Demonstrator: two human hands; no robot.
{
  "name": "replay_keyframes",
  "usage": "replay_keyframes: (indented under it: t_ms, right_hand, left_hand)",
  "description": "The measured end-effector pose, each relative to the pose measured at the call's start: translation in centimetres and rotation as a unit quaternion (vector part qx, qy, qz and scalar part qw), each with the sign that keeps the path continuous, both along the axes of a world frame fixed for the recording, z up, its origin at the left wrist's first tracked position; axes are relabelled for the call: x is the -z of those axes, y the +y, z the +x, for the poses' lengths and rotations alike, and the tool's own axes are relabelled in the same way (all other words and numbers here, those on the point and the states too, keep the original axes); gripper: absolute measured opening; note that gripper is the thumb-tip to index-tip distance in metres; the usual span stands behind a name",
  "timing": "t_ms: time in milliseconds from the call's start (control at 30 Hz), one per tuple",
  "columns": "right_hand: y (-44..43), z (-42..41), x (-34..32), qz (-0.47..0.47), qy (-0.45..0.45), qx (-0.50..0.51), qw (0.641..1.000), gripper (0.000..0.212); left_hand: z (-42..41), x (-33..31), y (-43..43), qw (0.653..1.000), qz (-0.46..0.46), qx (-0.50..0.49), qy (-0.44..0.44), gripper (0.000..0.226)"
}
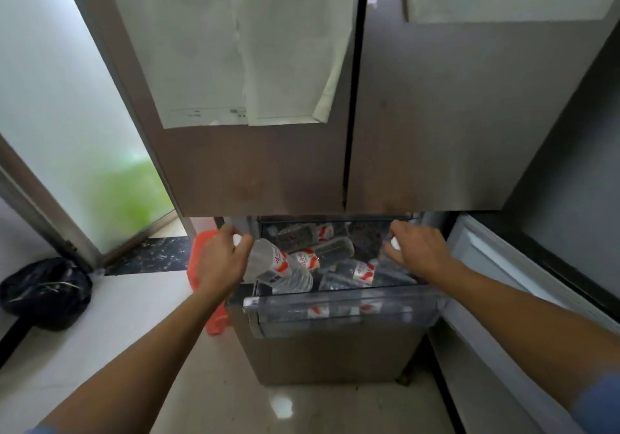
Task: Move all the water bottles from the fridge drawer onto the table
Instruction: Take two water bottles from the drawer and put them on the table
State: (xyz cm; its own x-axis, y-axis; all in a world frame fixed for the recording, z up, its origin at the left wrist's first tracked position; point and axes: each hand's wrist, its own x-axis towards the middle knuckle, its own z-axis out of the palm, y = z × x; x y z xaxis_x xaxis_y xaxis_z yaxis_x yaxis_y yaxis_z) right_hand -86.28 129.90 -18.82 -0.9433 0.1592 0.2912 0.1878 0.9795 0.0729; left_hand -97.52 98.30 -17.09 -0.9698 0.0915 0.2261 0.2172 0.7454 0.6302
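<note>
Left hand (pixel 223 259) grips a bottle (pixel 275 264) by the neck; right hand (pixel 417 249) pinches a second bottle (pixel 395 242) at its cap. Other bottles (pixel 332 252) lie piled in the drawer (pixel 335 312) between my hands. Risk: neck grips slip, or lifting shifts the pile.

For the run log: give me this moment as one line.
left grip: holds left bottle | right grip: holds right bottle | drawer: open, other bottles inside
</note>
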Motion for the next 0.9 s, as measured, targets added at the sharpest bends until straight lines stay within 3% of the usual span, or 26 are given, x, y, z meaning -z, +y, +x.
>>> replay_keyframes:
  t_ms: [167,300,433,667,900]
  right_hand:
    - [0.4,2.8,-4.8,-0.081,0.114,-0.004,0.99,0.028]
    - [-1.8,4.3,-8.3,-0.117,0.13,-0.074,0.982,0.024]
    - [-6.8,6.1,-10.5,-0.106,0.109,-0.147,0.977,0.025]
    - [-21.5,9.6,-8.6,-0.052,-0.018,-0.346,0.937,0.03]
    - [-41.1,15.2,-6.8,0.001,-0.058,-0.52,0.852,0.035]
  left_hand:
    - [3.8,-3.9,-0.3,0.995,-0.007,-0.05,0.084,0.031]
    - [8.4,-6.5,-3.3,0.987,-0.021,-0.101,0.123,0.038]
    - [14.6,-7.7,-8.1,0.977,-0.095,-0.141,0.131,0.034]
    - [27.7,-5.7,-20.1,0.943,-0.29,-0.162,-0.032,0.027]
    - [43.7,-3.8,-35.8,0.917,-0.271,-0.241,-0.164,0.031]
